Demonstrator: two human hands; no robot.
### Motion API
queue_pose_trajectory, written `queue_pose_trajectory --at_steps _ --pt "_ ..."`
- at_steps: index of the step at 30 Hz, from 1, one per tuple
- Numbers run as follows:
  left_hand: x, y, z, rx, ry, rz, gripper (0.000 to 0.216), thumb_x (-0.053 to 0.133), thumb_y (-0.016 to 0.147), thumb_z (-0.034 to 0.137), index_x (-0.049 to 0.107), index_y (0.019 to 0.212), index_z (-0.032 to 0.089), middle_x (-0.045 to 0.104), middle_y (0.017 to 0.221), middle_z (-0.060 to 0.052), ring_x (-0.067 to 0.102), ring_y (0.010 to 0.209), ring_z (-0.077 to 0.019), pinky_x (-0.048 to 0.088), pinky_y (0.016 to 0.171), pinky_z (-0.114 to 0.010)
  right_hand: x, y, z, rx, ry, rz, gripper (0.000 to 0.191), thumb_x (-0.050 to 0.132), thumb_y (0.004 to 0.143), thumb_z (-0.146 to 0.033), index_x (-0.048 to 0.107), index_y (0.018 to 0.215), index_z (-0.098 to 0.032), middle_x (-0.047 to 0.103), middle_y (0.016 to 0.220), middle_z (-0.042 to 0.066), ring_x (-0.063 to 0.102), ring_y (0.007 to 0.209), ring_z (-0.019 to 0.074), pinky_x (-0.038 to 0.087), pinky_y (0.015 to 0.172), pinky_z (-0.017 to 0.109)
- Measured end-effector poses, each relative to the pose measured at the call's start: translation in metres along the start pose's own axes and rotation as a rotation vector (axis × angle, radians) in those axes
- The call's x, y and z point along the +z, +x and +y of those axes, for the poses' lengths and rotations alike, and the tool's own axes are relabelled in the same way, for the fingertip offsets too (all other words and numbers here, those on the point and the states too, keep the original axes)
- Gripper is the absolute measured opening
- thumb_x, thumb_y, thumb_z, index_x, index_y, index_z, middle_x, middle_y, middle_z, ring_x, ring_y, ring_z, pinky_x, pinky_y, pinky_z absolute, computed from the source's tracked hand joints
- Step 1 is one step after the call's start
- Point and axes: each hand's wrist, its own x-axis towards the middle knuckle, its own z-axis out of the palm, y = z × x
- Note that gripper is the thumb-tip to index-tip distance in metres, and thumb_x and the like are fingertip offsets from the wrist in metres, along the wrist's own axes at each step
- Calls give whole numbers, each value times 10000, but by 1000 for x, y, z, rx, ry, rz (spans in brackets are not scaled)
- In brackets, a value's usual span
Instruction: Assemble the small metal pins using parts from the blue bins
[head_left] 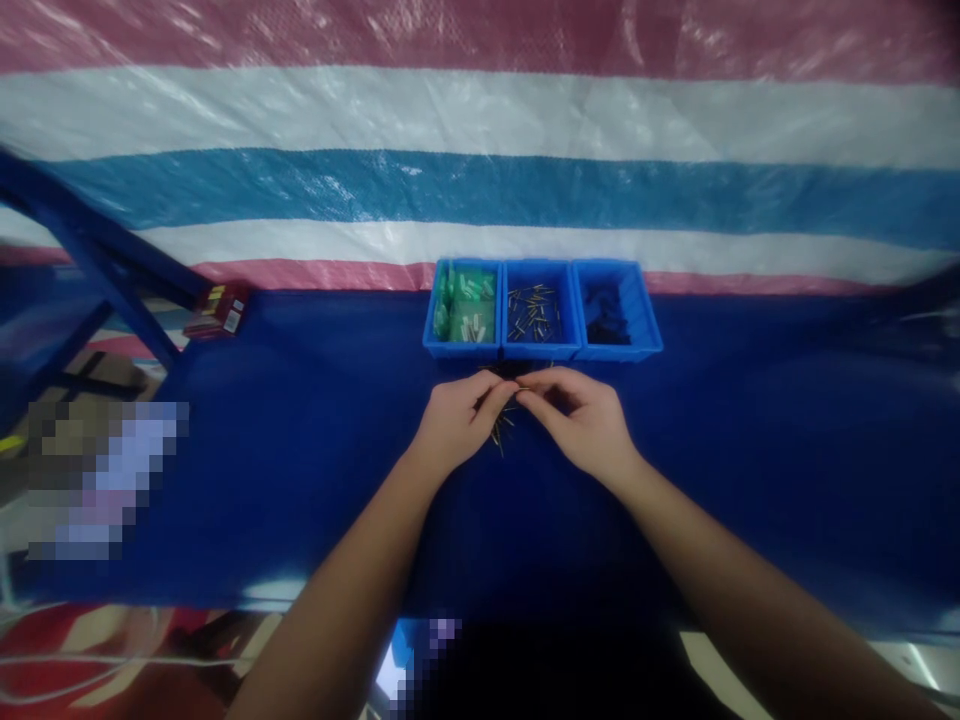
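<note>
My left hand [466, 412] and my right hand [581, 418] meet at the fingertips, just in front of the blue bins. Both are closed in a pinch on a thin brass-coloured piece [523, 388], which the fingers mostly hide. Beneath and beside my left fingers lies a loose pile of thin metal pins [501, 432] on the blue table. The middle blue bin [541, 351] holds more thin metal pieces [534, 310]. In the left bin [461, 350] are small whitish pieces [472, 328] and green plastic wrapping [442, 305].
Dark pieces [606, 320] sit in the right blue bin [622, 352]. A small red box [217, 308] stands by the blue metal frame [112, 270] at the table's left. A striped plastic sheet [480, 190] hangs behind the blue table [765, 450].
</note>
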Motion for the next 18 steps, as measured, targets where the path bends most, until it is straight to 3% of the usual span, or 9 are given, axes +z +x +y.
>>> queue_pose_trajectory --at_steps 3,7,12,18 --pt "0 1 -1 19 13 -30 338 546 1012 377 721 797 183 704 665 12 638 587 -104 443 561 -219 -1 0 -1 -37 -51 -9 89 731 882 -249 781 946 -213 782 934 37 715 816 162 574 741 300" --pt "2 0 -1 -10 -52 -9 202 629 971 373 741 955 205 743 766 18 664 640 -94 491 627 -201 -3 1 1 68 -14 16 123 733 877 -290 791 946 -206 782 855 33 708 739 160 566 680 295" --pt "5 -2 0 -32 -84 13 139 673 937 326 733 1003 220 688 676 47 603 554 -76 488 591 -184 -4 2 2 147 -8 18 160 729 878 -347 796 884 -202 758 746 19 672 633 142 532 591 273" --pt "0 0 -1 -37 9 -33 251 578 991 367 712 873 191 715 708 15 624 580 -100 464 572 -209 -1 0 0 22 -49 -20 132 737 878 -312 779 965 -222 787 917 38 719 792 180 587 726 323"
